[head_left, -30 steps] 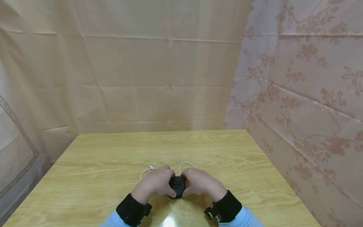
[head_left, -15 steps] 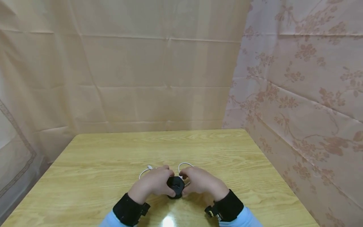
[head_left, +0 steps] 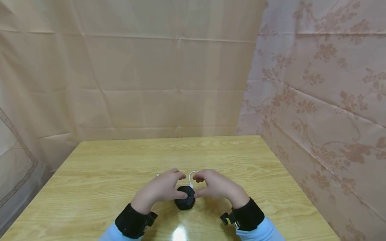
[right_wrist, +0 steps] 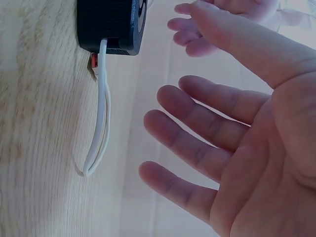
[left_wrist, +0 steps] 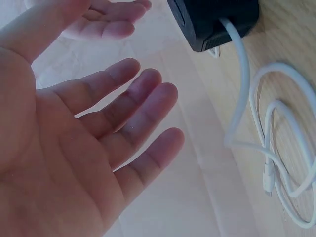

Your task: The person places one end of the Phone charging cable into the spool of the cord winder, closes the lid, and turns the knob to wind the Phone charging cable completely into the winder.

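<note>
A black, faceted block (head_left: 185, 203) with a round top sits on the table below my two hands. A white cable (head_left: 190, 179) comes out of its far side; the left wrist view shows its loops (left_wrist: 284, 106) on the table and a plug end (left_wrist: 268, 181). My left hand (head_left: 159, 189) hovers beside the block, fingers spread, its thumb overlapping the top in the head view. On the other side, my right hand (head_left: 221, 187) is held over the table, fingers loosely extended and thumb tip at the block's edge. Neither palm holds anything in the wrist views.
The wooden table (head_left: 120, 160) has a beige curtain (head_left: 135, 83) behind it and a floral one (head_left: 316, 100) along its right. A small red piece (right_wrist: 94, 60) shows under the block, by the cable. Black bands with cameras circle both wrists.
Both hands have let go of the black block and spread apart, lifting a little away from it. The block now rests on its own, slightly left of before.
</note>
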Tool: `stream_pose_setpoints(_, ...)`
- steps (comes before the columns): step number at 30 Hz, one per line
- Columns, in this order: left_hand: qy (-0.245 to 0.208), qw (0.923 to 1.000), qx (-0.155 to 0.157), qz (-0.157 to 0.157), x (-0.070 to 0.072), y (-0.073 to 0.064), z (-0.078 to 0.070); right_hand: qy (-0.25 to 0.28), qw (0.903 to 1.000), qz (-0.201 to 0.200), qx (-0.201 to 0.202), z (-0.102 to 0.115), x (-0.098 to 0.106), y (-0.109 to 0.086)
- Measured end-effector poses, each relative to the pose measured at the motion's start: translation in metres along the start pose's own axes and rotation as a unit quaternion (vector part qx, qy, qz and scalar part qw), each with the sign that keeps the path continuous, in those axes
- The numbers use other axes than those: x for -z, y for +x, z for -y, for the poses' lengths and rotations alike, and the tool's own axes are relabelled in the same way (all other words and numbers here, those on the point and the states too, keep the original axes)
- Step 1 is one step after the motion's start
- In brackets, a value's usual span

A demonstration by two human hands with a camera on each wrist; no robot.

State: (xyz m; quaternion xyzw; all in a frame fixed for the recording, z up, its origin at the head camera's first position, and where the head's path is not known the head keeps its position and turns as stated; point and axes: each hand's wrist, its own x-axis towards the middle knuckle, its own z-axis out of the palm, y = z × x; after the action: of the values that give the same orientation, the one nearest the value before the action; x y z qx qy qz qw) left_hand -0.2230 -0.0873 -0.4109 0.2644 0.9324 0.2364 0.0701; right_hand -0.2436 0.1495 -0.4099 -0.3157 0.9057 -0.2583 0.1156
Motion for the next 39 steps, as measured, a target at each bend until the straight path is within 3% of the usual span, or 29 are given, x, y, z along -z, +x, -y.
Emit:
stream_pose_setpoints(15,0.08,0.9963,-0.032,0.003,-0.019,0.009,-0.009,0.002,0.9995,0.024,-0.02,-0.012,-0.004,0.003)
stream_pose_setpoints(23,0.073,0.9969,-0.012,0.024,-0.022,0.008,-0.012,-0.009,0.9994,0.031,-0.014,-0.015,-0.009,0.003)
stream_pose_setpoints(39,0.114,0.9923,0.017,0.045,-0.031,0.018,-0.016,-0.018,0.9985,0.041,-0.032,-0.015,-0.009,0.002)
